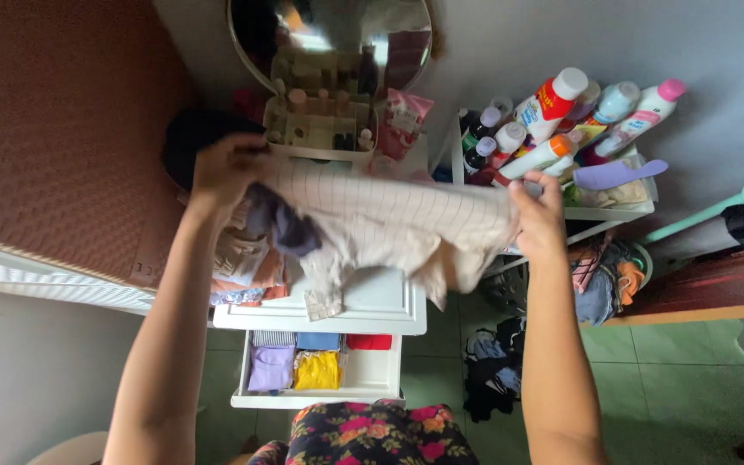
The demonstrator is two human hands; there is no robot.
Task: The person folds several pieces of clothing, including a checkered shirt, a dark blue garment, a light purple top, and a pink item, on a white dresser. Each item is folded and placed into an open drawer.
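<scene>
While both hands grip it, a checked cream cloth [389,220] hangs stretched across the middle of the frame, above a white tabletop [389,301]. The left hand [226,168] is closed on its left corner, the right hand [537,215] pinched shut on its right edge. At upper right, a white rack [613,211] holds a cluster of bottles [553,120]: white ones with red, pink, orange and teal labels and caps, dark ones with lilac caps, and a lilac comb-like piece beside them. At upper centre, a pink packet [405,120] leans beside a white organiser [320,129] of small jars below a round mirror [329,34]. At lower centre, an open drawer [372,375] holds folded purple, yellow, blue and red clothes.
</scene>
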